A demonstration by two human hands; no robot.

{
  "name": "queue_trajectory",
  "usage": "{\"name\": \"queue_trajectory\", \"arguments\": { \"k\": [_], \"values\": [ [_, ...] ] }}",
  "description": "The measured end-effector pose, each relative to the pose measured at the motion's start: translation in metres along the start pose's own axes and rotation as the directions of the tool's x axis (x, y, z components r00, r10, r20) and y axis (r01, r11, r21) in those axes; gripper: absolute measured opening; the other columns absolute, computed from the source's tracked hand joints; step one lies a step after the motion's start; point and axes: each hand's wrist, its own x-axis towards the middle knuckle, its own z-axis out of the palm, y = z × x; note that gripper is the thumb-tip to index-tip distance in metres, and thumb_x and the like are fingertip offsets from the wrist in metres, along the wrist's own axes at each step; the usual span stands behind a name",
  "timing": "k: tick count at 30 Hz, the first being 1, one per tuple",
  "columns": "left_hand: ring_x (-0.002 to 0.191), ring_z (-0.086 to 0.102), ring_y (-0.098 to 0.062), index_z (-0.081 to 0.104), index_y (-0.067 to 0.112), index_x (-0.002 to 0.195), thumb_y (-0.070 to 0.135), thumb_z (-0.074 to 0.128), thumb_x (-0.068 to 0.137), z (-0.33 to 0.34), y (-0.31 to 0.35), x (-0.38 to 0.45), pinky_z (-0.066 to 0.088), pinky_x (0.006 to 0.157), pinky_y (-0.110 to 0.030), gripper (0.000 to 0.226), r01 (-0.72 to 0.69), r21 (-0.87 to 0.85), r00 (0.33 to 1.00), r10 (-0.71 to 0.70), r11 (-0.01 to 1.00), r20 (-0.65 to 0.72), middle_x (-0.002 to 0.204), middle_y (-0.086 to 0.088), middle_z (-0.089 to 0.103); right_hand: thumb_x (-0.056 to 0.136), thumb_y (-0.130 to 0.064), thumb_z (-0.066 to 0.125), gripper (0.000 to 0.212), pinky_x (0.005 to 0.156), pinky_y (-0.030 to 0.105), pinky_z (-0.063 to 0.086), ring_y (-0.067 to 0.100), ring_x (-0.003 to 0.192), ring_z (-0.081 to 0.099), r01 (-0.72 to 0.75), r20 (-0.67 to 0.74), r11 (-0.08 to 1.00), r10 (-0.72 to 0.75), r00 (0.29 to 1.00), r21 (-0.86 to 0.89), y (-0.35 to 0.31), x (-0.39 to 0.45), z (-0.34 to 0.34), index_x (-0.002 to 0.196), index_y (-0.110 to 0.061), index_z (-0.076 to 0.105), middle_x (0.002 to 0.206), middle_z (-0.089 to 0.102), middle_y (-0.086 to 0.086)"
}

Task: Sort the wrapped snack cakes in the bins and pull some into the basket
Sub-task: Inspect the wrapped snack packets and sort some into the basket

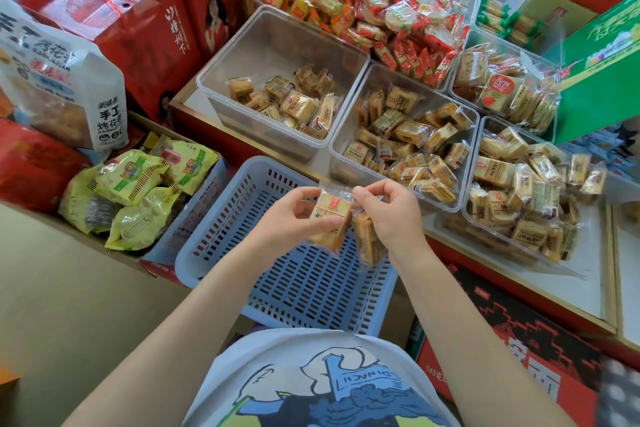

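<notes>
While my left hand (pixel 294 215) pinches one wrapped snack cake (pixel 329 222) over the blue slotted basket (pixel 298 281), my right hand (pixel 388 211) grips its clear wrapper's top edge and holds more cakes (pixel 367 243) beneath the palm; how many, I cannot tell. It is a tan block with a red label. Beyond my knuckles sit three clear bins (pixel 346 149) of similar cakes, small print unreadable.

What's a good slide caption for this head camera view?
Both hands hold wrapped snack cakes over an empty blue basket.
</notes>
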Motion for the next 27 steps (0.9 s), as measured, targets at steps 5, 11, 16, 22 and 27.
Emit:
{"name": "queue_trajectory", "arguments": {
  "k": [5,11,16,22,27],
  "values": [
    [0.099,0.072,-0.013,0.06,0.028,0.124,0.03,0.086,0.081,0.011,0.001,0.002,0.059,0.091,-0.032,0.05,-0.012,0.214,1.0,0.014,0.977,-0.01,0.112,0.001,0.073,0.092,-0.03,0.073,0.02,0.079,0.054,0.06,0.037,0.085,0.07,-0.032,0.023,0.999,0.032,0.999,0.038,-0.003,-0.001,0.001,0.086,-0.011,0.068,0.086,0.071,0.02],
    [0.098,0.072,-0.023,0.049,0.01,0.135,0.023,0.066,0.087,0.009,0.007,0.001,0.057,0.082,-0.036,0.052,0.183,-0.325,0.981,-0.148,0.928,0.128,0.116,-0.012,0.071,0.099,-0.05,0.058,0.039,0.079,0.04,0.054,0.02,0.088,0.062,-0.276,0.143,0.94,0.251,0.957,0.2,-0.009,-0.001,-0.005,0.112,-0.014,0.063,0.097,0.064,0.009],
    [0.106,0.071,-0.024,0.054,0.01,0.136,0.042,0.071,0.081,0.01,0.009,-0.004,0.059,0.089,-0.031,0.066,0.18,-0.331,0.962,-0.097,0.926,0.254,0.121,-0.011,0.071,0.097,-0.049,0.059,0.046,0.089,0.046,0.057,0.028,0.106,0.064,-0.429,0.297,0.797,0.325,0.898,0.425,-0.013,0.004,-0.002,0.126,-0.013,0.054,0.115,0.06,0.015],
    [0.104,0.074,-0.027,0.061,0.009,0.126,0.024,0.077,0.081,0.02,0.007,0.003,0.06,0.084,-0.033,0.05,0.115,-0.409,0.992,-0.082,0.905,0.097,0.114,-0.013,0.076,0.083,-0.04,0.067,0.067,0.101,0.062,0.051,0.044,0.119,0.062,-0.36,0.323,0.82,0.228,0.919,0.444,-0.015,0.007,0.009,0.133,0.0,0.05,0.13,0.057,0.034],
    [0.107,0.072,-0.033,0.064,0.005,0.122,0.02,0.088,0.072,0.017,0.005,0.009,0.058,0.088,-0.04,0.057,-0.015,-0.326,0.999,0.004,0.945,-0.034,0.112,-0.015,0.075,0.077,-0.062,0.077,0.082,0.105,0.046,0.052,0.02,0.118,0.066,-0.289,0.444,0.94,0.182,0.877,0.184,-0.009,0.002,0.011,0.142,-0.019,0.053,0.13,0.068,0.003]
  ]
}}
